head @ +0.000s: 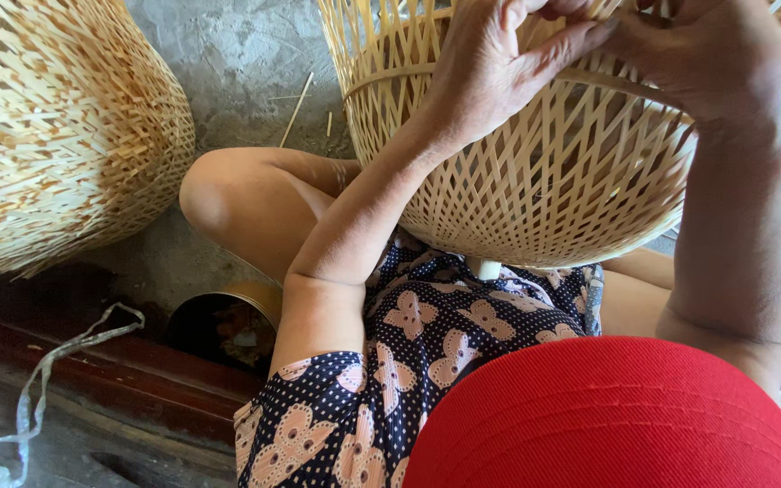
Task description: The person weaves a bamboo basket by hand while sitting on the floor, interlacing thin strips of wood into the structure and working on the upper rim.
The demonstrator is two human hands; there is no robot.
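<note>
A pale woven bamboo basket (535,172) rests on my lap, its open lattice wall facing me and its rim turned toward the top of the view. My left hand (490,63) lies over the basket's upper wall, fingers pressed on the strips near the rim. My right hand (698,54) meets it at the top edge, fingers pinching bamboo strips there. The fingertips of both hands run partly out of view at the top.
A second woven bamboo basket (56,126) stands at the left on the concrete floor (246,54). A round tin (228,325) with scraps sits beside my knee. A plastic strip (56,361) lies at lower left. A red cap brim (607,416) fills the bottom right.
</note>
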